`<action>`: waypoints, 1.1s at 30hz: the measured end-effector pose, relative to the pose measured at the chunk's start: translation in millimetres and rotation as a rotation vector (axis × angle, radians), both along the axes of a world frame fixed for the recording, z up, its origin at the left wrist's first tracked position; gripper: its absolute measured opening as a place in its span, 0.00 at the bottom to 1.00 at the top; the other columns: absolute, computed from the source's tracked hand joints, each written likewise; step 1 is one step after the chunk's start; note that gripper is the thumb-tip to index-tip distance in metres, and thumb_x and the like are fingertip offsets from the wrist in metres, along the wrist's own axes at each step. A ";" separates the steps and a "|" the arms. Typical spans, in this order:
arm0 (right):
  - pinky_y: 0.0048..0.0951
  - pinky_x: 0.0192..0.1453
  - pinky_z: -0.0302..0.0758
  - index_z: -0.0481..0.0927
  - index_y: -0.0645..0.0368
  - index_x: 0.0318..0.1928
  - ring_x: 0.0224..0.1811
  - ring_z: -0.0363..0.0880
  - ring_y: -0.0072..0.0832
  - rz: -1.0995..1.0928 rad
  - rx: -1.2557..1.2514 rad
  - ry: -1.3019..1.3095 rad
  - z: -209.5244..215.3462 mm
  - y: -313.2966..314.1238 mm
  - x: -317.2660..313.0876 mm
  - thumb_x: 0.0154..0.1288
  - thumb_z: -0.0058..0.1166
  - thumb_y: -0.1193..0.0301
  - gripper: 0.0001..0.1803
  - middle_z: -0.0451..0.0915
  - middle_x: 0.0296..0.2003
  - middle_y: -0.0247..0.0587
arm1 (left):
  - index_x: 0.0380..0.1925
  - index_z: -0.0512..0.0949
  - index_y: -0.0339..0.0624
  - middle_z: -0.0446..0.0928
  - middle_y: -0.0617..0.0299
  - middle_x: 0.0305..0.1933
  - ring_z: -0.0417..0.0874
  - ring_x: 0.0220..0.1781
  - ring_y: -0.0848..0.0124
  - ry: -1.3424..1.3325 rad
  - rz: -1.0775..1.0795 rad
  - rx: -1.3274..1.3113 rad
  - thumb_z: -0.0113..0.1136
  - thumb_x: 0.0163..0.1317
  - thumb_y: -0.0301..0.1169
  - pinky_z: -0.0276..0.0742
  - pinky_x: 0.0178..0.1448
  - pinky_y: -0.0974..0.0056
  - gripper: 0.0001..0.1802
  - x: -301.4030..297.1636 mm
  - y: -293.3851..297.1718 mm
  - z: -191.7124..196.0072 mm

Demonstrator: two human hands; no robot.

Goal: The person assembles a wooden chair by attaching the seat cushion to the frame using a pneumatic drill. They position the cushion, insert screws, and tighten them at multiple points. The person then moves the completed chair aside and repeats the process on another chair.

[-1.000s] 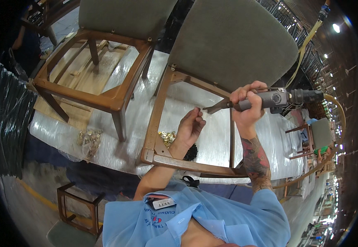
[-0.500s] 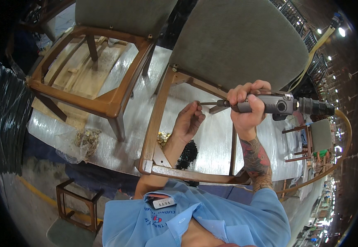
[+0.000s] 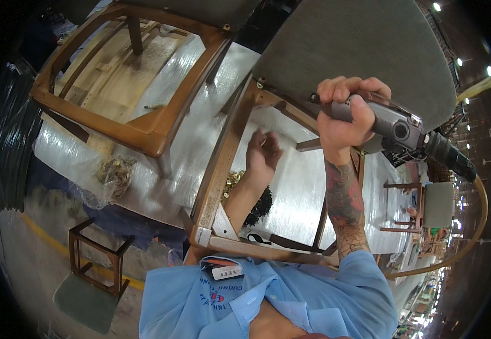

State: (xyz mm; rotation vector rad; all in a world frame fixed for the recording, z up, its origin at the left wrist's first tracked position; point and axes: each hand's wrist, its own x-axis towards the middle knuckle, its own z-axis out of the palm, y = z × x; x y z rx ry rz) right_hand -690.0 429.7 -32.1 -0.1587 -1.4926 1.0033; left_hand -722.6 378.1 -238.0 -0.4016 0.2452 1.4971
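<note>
Workshop hall with scattered lamps along the far right; nearer, a worktable covered in shiny film. Over it, at centre, a first chair with an open wooden seat frame and a grey-green backrest on the far side. Right hand, toward the right of this frame: fingers and thumb clamped around a grey power tool, front end aimed far-left and overlapping the backrest in view, rear end joined to a yellowish hose curving down to the near right. Left hand, within the frame opening, forearm passing under the near-left corner: fingers partly curled and blurred, impossible to tell whether together or around anything small. Beside the forearm, a heap of brass-coloured hardware on the left and a heap of black pieces on the right. Farther left, a second chair with an open frame, above a wooden board; nearer, a clear plastic bag of metal pieces. Near left, on the floor, a third chair; far right, a fourth chair.
</note>
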 end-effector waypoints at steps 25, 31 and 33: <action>0.34 0.30 0.77 0.61 0.57 0.46 0.24 0.75 0.30 0.054 0.100 -0.087 -33.3 30.2 -18.0 0.57 0.56 0.69 0.20 0.73 0.25 0.43 | 0.40 0.72 0.31 0.79 0.49 0.42 0.84 0.44 0.61 0.051 0.042 -0.328 0.50 0.68 0.22 0.86 0.54 0.62 0.04 13.5 -0.5 -71.2; 0.35 0.32 0.78 0.59 0.56 0.46 0.24 0.75 0.30 0.027 0.125 -0.132 -31.0 31.8 -23.7 0.59 0.56 0.69 0.20 0.74 0.26 0.44 | 0.38 0.73 0.31 0.80 0.48 0.43 0.84 0.46 0.60 0.115 0.058 -0.342 0.48 0.70 0.22 0.86 0.54 0.61 0.05 18.0 -3.9 -67.9; 0.34 0.32 0.78 0.59 0.57 0.45 0.24 0.75 0.30 0.044 0.090 -0.107 -32.1 33.9 -26.0 0.59 0.55 0.71 0.20 0.74 0.26 0.44 | 0.38 0.74 0.31 0.81 0.47 0.44 0.84 0.46 0.60 0.127 0.067 -0.320 0.48 0.71 0.22 0.86 0.54 0.61 0.06 23.6 -6.6 -68.6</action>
